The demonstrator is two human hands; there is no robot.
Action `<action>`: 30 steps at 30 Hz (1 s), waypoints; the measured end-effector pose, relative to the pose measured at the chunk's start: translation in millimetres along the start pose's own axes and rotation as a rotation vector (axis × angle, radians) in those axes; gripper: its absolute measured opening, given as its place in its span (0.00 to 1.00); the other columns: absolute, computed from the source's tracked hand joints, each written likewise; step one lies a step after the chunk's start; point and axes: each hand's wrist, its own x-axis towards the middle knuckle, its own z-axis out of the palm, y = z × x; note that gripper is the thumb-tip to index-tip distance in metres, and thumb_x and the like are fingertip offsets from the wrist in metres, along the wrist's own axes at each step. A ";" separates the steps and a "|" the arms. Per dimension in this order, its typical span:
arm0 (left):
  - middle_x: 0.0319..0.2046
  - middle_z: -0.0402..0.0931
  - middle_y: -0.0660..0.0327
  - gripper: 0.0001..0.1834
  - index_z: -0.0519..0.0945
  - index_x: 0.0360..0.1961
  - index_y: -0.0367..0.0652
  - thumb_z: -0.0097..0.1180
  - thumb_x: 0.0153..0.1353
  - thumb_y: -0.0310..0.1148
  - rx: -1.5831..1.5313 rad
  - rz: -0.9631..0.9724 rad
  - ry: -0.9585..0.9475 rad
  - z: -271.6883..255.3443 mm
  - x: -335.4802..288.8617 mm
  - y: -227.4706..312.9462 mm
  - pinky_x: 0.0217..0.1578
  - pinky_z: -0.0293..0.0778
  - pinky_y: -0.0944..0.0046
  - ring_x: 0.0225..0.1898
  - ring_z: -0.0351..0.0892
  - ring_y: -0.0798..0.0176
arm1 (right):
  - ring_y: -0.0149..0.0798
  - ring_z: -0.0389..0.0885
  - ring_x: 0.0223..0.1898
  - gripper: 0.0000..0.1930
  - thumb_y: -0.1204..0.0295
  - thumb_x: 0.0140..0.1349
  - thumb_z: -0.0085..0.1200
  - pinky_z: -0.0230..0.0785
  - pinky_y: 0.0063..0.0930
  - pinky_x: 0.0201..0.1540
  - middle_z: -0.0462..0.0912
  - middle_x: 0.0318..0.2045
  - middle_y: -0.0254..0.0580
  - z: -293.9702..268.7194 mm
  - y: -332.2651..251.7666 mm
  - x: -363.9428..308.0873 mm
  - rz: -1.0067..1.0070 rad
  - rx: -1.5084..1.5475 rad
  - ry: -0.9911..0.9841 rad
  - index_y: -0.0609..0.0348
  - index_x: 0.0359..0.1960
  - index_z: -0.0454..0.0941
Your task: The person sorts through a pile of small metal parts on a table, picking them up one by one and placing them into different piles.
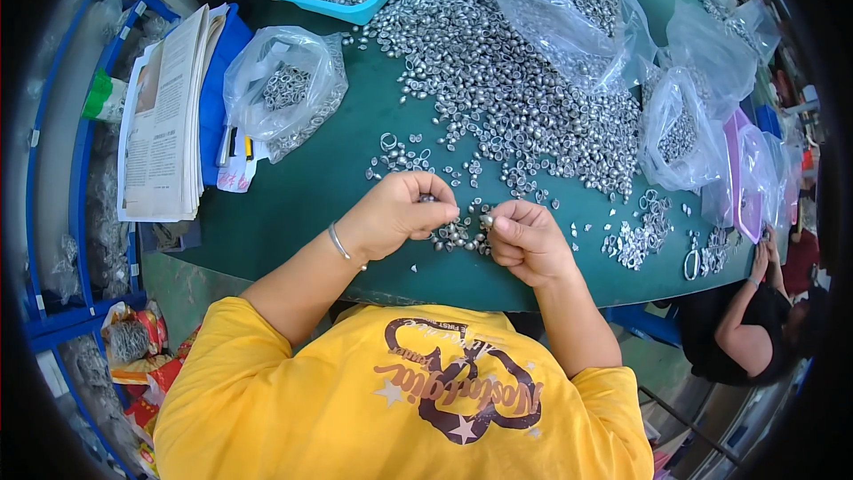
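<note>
My left hand (pixel 400 213), with a silver bangle at its wrist, is closed with thumb and forefinger pinched together. Bits of grey metal show by its curled fingers, but what it grips is too small to make out. Opposite it, my right hand (pixel 530 244) is closed, pinching a small rounded silver metal piece (pixel 486 222) between thumb and forefinger. Below and between both hands lies a small heap of similar pieces (pixel 458 236). Just beyond my left hand are loose silver rings and domed pieces (pixel 400 158).
A large pile of domed metal pieces (pixel 524 107) spreads over the green table (pixel 293 204). Around it stand a blue basket (pixel 333 11), clear plastic bags (pixel 284 89), and papers (pixel 169 116). Flat silver bits (pixel 635 240) lie at right. Another person (pixel 746 329) sits at far right.
</note>
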 end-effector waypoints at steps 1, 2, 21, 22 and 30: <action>0.26 0.72 0.64 0.04 0.76 0.33 0.37 0.54 0.56 0.25 -0.330 -0.053 -0.118 -6.9 0.8 -4.3 0.23 0.66 0.77 0.24 0.69 0.75 | 0.20 0.55 0.13 0.04 0.77 0.58 0.54 0.44 0.15 0.15 0.70 0.17 0.29 -0.3 1.6 -1.1 -0.023 0.052 -0.040 0.64 0.33 0.77; 0.27 0.73 0.63 0.05 0.76 0.35 0.37 0.53 0.56 0.24 -0.413 -0.048 -0.147 -8.2 1.9 -9.2 0.24 0.66 0.78 0.25 0.70 0.75 | 0.20 0.55 0.13 0.03 0.77 0.58 0.53 0.44 0.14 0.15 0.70 0.17 0.30 -0.4 2.9 -2.2 -0.045 0.103 -0.081 0.64 0.33 0.77; 0.33 0.77 0.58 0.07 0.76 0.39 0.37 0.49 0.60 0.21 -0.664 0.072 0.148 -29.7 -12.9 -19.0 0.36 0.76 0.72 0.35 0.78 0.66 | 0.46 0.77 0.24 0.03 0.71 0.52 0.55 0.70 0.37 0.25 0.76 0.21 0.40 24.4 8.9 37.0 -0.724 -1.839 0.218 0.54 0.28 0.78; 0.33 0.77 0.59 0.07 0.76 0.39 0.38 0.49 0.60 0.22 -0.683 0.064 0.132 -31.2 -13.4 -21.6 0.36 0.76 0.72 0.35 0.78 0.66 | 0.45 0.77 0.24 0.03 0.72 0.51 0.56 0.70 0.36 0.25 0.75 0.22 0.39 23.0 5.5 34.0 -0.742 -1.789 0.219 0.54 0.28 0.79; 0.34 0.77 0.59 0.06 0.76 0.38 0.39 0.51 0.60 0.23 -0.733 -0.001 0.018 -21.7 -8.3 -25.9 0.39 0.76 0.69 0.39 0.78 0.62 | 0.45 0.76 0.22 0.06 0.71 0.52 0.57 0.69 0.34 0.24 0.75 0.22 0.39 33.2 9.8 9.8 -0.573 -1.920 0.033 0.55 0.32 0.80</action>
